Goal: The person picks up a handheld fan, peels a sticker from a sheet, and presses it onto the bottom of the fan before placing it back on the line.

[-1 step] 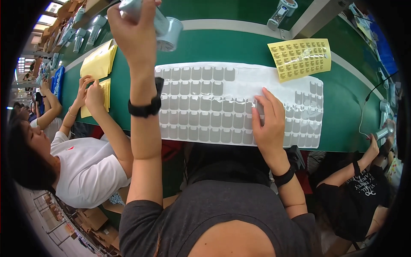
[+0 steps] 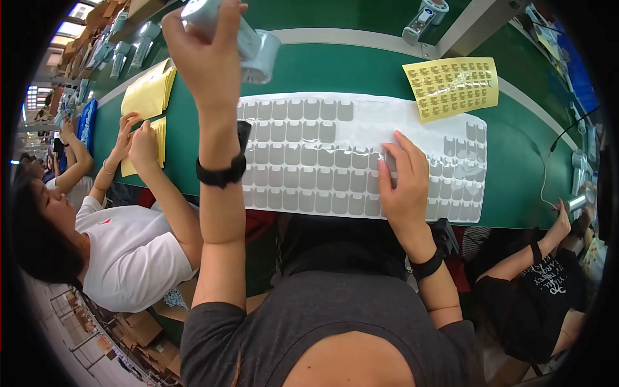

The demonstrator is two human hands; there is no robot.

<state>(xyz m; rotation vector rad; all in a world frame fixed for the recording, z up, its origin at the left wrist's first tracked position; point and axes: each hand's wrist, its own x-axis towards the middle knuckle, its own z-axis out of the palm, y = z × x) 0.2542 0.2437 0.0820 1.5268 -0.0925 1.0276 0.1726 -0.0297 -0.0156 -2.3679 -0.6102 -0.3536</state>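
My left hand (image 2: 209, 64) is raised at the far left of the table, its fingers wrapped round a light blue handheld device (image 2: 261, 57) with a round, drum-like end. Part of the device is behind my fingers and beyond the top edge. A white backing sheet (image 2: 387, 113) with rows of grey, rounded-corner stickers lies in front of me; some places at its far side have no stickers. On this sheet rests my right hand (image 2: 407, 190), open and holding nothing I can see, with thumb and fingers apart. Its fingertips lie beside the grey stickers.
A yellow sheet of small printed labels (image 2: 454, 90) overlaps the far right corner of the backing sheet. Another blue device (image 2: 425, 22) stands beyond the pale rail. To the left, a co-worker (image 2: 138, 248) handles yellow sheets (image 2: 148, 93); to the right, another person (image 2: 532, 277) holds a device.
My left hand and the light blue device have shifted slightly right and nearer to me. My right hand stays in place on the sticker sheet.
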